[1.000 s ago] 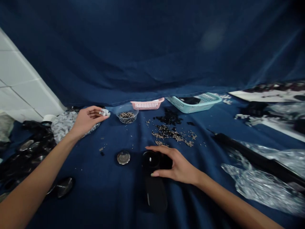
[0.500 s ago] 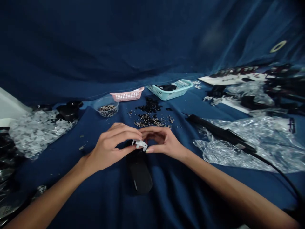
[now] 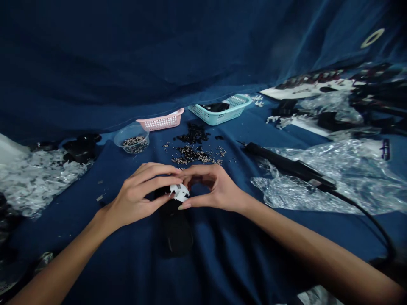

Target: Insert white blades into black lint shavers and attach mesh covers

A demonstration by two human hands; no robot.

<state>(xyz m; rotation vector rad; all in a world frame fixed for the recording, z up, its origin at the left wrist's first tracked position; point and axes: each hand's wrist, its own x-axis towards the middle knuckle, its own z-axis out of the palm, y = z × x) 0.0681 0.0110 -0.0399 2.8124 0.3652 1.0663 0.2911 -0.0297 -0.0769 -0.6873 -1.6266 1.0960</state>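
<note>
A small white plastic piece with thin prongs is between my two hands. My left hand pinches it from the left with thumb and fingers. My right hand curves round from the right, thumb and fingertips closed at its edge. Just below is a long black plastic part, its upper end in shadow under the hands; whether the fingers touch it I cannot tell. Beyond the fingertips lie loose small screws and a heap of small black pieces.
A clear bowl of screws, a pink basket and a turquoise basket stand at the back. A corded black electric screwdriver lies on clear plastic wrap at right. White pieces in a bag lie at left.
The white piece has been tilted, so its broader rounded face shows. The whole scene has shifted slightly left and up in view, and the black part shows less of its side.
</note>
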